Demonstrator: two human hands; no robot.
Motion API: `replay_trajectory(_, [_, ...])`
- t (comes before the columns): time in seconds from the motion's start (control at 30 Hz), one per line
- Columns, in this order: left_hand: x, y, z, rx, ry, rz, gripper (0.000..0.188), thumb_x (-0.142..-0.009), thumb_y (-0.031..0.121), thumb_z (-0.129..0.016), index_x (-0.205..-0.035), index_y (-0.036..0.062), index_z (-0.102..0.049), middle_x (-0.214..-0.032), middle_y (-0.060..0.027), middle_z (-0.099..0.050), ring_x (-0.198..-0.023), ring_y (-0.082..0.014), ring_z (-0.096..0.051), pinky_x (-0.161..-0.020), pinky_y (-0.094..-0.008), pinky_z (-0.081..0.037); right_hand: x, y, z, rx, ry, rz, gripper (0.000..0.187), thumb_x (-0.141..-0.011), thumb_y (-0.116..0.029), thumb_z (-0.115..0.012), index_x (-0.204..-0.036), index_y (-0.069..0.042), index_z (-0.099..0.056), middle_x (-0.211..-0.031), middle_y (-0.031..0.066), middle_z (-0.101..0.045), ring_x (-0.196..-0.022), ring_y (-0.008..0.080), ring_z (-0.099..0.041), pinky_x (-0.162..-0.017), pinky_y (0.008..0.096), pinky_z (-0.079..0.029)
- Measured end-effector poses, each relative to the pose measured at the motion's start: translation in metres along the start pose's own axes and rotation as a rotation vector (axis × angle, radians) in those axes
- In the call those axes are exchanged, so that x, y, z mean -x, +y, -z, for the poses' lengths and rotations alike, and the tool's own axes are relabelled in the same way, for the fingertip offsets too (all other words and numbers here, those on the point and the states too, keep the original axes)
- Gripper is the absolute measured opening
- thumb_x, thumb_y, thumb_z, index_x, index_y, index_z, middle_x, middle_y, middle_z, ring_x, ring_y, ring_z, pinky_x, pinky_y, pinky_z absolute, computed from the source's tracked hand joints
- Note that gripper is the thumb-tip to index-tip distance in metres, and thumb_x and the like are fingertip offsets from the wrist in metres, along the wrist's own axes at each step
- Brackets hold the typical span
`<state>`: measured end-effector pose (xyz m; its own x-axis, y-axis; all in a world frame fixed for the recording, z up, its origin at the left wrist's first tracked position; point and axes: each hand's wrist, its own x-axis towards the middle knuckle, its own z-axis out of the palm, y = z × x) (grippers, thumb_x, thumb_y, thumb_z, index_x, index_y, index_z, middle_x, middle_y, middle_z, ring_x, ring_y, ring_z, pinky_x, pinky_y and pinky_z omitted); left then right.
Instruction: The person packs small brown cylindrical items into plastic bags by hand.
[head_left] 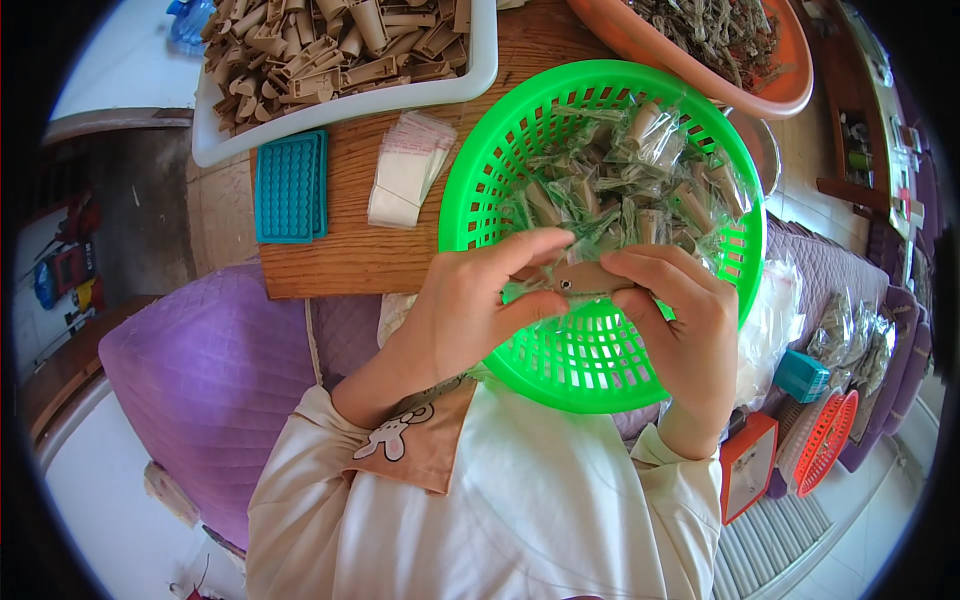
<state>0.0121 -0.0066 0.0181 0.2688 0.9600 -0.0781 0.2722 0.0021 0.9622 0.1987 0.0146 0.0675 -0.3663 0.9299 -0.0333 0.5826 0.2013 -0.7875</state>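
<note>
Both hands meet above the near part of a green slotted plastic basket [455, 205]. Between them is a tan tube-like piece [592, 277] wrapped in a clear plastic bag. My left hand [472, 285] pinches the bag's left end with thumb and fingers. On the piece's right end, the fingers and thumb of my right hand [685, 305] are closed. A small dark-centred hole shows in the tan surface. Below and beyond my hands, the basket holds several similar bagged tan pieces [645, 135] with dry grey-green bundles among them.
On the wooden table [340, 205] stand a white tub [485, 65] of loose tan pieces, teal dimpled trays [288, 190] and a stack of clear bags [408, 175]. An orange basin [798, 85] holds dry bundles. Right are a red-edged box [750, 465] and orange basket [835, 440].
</note>
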Motion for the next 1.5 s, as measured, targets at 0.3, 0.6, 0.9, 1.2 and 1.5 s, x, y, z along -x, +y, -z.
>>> replay_trajectory(0.3, [-0.003, 0.008, -0.005, -0.008, -0.149, 0.088, 0.038, -0.07, 0.012, -0.068, -0.104, 0.0025, -0.055, -0.093, -0.0141, -0.062, -0.082, -0.0238, -0.063, -0.071, -0.0296, -0.05, -0.007, -0.002, 0.007, 0.054, -0.144, 0.038, 0.027, -0.063, 0.005, -0.064, -0.09, -0.003, -0.063, -0.078, 0.0107, -0.055, -0.067, 0.0272, -0.058, -0.058, 0.0339, -0.046])
replay_trajectory(0.6, [-0.015, -0.009, -0.007, 0.835, -0.375, 0.447, 0.042, -0.069, 0.002, -0.07, -0.108, -0.0025, -0.053, -0.094, -0.0106, -0.062, -0.085, -0.0148, -0.06, -0.077, -0.0274, -0.049, -0.027, 0.014, 0.009, -0.136, -0.268, 0.113, 0.019, -0.066, -0.003, -0.065, -0.084, -0.005, -0.062, -0.069, 0.0097, -0.056, -0.062, 0.0268, -0.057, -0.054, 0.0338, -0.045])
replay_trajectory(0.9, [-0.02, -0.012, 0.001, 0.913, -0.21, 0.423, 0.054, -0.07, 0.004, -0.071, -0.116, -0.0017, -0.045, -0.091, -0.0078, -0.063, -0.081, -0.0102, -0.059, -0.072, -0.0235, -0.049, -0.026, 0.027, 0.0, -0.169, -0.272, 0.302, 0.035, -0.059, -0.015, -0.073, -0.092, -0.004, -0.064, -0.099, 0.011, -0.058, -0.092, 0.0281, -0.054, -0.078, 0.0366, -0.044])
replay_trajectory(1.2, [-0.018, -0.017, -0.002, 0.922, -0.184, 0.413, 0.064, -0.07, 0.007, -0.073, -0.123, -0.0011, -0.039, -0.089, -0.0085, -0.063, -0.081, -0.0123, -0.061, -0.07, -0.0245, -0.05, -0.018, 0.031, -0.005, -0.171, -0.275, 0.213, 0.042, -0.054, -0.012, -0.076, -0.094, -0.007, -0.063, -0.115, 0.0134, -0.046, -0.104, 0.0309, -0.047, -0.086, 0.038, -0.04])
replay_trajectory(1.5, [-0.009, -0.016, -0.009, 0.86, -0.07, 0.244, 0.06, -0.072, 0.005, -0.07, -0.123, 0.0037, -0.039, -0.096, -0.0118, -0.062, -0.086, -0.0131, -0.06, -0.074, -0.0251, -0.05, -0.005, 0.027, -0.008, -0.11, -0.188, 0.149, 0.035, -0.062, 0.0, -0.07, -0.095, -0.006, -0.059, -0.109, 0.0124, -0.052, -0.092, 0.028, -0.057, -0.072, 0.0333, -0.049])
